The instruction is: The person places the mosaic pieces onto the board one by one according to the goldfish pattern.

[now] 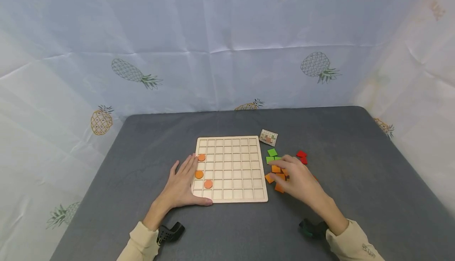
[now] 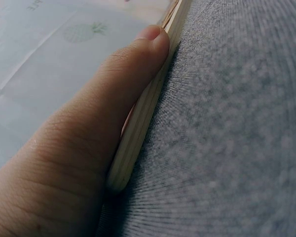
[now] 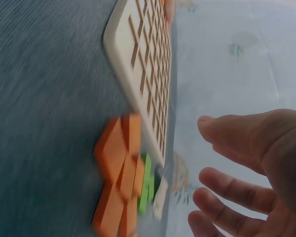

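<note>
A pale wooden grid board (image 1: 236,170) lies on the table, with three orange discs (image 1: 208,184) in cells near its left side. My left hand (image 1: 181,184) rests along the board's left edge, fingers spread; its thumb (image 2: 138,54) lies against the near edge. To the right of the board my right hand (image 1: 302,179) hovers over a loose pile of square orange tiles (image 1: 279,188). In the right wrist view nothing is between its parted thumb and fingers, and the orange tiles (image 3: 111,153) look blurred.
Green tiles (image 1: 272,152) sit just beyond the orange ones. Red tiles (image 1: 301,154) lie farther right, partly behind the hand. A small patterned card (image 1: 268,138) is by the board's far right corner. The grey table (image 1: 160,138) meets a pineapple-print cloth (image 1: 213,75) behind.
</note>
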A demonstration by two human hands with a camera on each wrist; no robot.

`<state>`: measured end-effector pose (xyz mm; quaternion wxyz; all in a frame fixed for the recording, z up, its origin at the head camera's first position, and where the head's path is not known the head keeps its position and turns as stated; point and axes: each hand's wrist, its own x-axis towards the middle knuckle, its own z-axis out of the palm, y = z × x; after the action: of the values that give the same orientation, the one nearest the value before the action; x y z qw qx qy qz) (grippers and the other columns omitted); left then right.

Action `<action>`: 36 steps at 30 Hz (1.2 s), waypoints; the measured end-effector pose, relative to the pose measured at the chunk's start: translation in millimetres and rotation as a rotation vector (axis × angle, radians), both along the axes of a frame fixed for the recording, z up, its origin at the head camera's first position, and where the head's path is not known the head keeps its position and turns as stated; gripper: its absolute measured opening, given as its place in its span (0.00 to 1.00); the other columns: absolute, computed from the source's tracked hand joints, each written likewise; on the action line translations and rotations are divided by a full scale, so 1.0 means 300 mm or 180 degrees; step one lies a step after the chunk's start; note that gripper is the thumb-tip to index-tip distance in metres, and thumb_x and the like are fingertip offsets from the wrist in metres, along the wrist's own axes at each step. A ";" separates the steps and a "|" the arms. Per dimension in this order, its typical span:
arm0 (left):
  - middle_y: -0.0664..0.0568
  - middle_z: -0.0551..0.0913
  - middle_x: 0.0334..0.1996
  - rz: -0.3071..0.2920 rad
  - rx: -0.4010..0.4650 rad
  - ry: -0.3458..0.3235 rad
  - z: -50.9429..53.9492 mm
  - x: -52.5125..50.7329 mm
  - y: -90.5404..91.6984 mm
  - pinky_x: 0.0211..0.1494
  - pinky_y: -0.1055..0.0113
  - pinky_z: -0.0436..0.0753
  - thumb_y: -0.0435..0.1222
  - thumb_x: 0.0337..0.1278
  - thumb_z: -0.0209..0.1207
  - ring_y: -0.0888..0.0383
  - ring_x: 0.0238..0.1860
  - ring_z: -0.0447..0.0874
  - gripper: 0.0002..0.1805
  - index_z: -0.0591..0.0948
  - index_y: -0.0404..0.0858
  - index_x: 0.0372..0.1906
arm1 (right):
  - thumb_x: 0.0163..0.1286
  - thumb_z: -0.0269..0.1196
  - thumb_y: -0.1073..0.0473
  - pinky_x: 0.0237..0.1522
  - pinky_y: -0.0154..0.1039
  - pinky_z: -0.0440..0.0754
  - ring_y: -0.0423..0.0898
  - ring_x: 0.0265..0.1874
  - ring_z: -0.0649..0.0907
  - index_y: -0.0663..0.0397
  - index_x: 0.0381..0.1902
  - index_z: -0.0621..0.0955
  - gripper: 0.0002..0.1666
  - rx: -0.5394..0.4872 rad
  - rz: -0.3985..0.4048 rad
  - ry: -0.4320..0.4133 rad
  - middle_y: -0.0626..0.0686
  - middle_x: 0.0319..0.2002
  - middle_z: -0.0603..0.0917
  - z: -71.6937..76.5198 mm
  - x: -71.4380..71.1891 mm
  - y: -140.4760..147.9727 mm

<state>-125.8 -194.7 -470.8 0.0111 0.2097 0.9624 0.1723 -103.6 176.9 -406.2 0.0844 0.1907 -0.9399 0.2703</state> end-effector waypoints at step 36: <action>0.42 0.46 0.84 -0.0002 0.0007 -0.0033 0.004 0.000 0.000 0.79 0.33 0.45 0.83 0.29 0.60 0.43 0.84 0.47 0.81 0.48 0.35 0.83 | 0.59 0.76 0.58 0.34 0.44 0.76 0.47 0.33 0.79 0.63 0.51 0.87 0.24 0.0453 -0.0473 -0.0362 0.56 0.39 0.85 -0.086 0.017 0.284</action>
<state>-125.8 -194.8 -469.5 0.0160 0.2091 0.9621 0.1745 -98.4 262.1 -432.1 0.0370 0.1104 -0.9716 0.2062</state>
